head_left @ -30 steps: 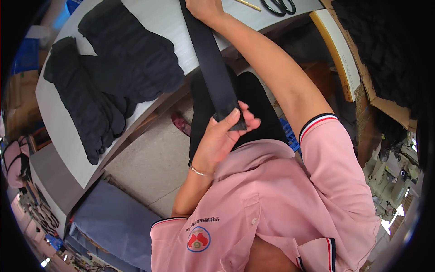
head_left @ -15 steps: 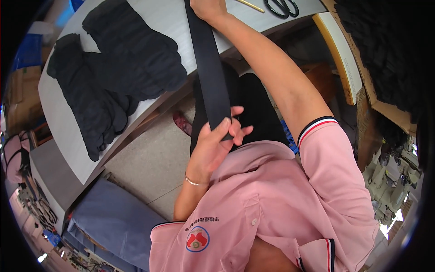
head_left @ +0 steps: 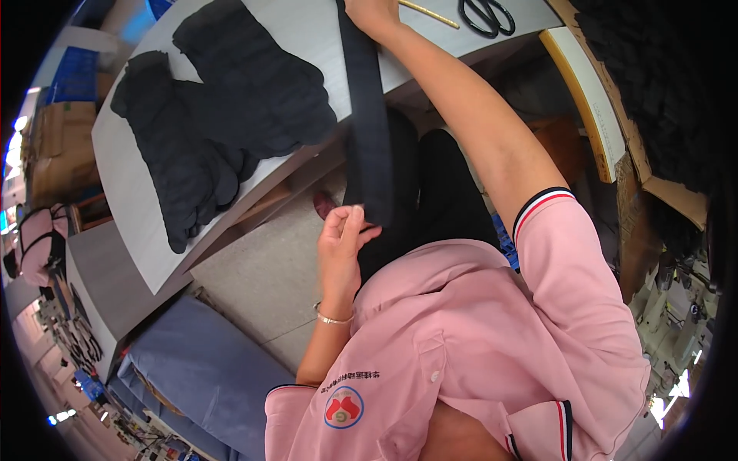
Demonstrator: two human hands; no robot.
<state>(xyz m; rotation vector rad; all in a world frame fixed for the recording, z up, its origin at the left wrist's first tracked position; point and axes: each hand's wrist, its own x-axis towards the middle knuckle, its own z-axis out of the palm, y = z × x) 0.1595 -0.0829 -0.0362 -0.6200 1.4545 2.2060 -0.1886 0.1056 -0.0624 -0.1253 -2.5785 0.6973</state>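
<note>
A long black fabric strip [head_left: 367, 115] runs from the top of the table, over its front edge, down to my lap. At its lower end, my left hand [head_left: 342, 246] is closed, thumb and forefinger pinching the strip's left edge. A bracelet circles that wrist. My right hand [head_left: 374, 17] is at the upper end of the strip, fingers curled against it; the top of the picture cuts off part of this hand. To the left of the strip, stacked black fabric pieces [head_left: 254, 100] lie on the pale table [head_left: 127, 192].
Black-handled scissors [head_left: 487, 17] and a thin gold-coloured stick [head_left: 430, 13] lie right of my right hand. A cardboard box [head_left: 676, 201] with dark fabric stands at the right, beside a yellow-edged white board [head_left: 586, 107]. Blue cushioning [head_left: 204, 373] is at lower left.
My left hand has shifted from under the strip's end to its left edge, its fingers drawn into a pinch. The strip's end now hangs beside it. The whole view has shifted slightly.
</note>
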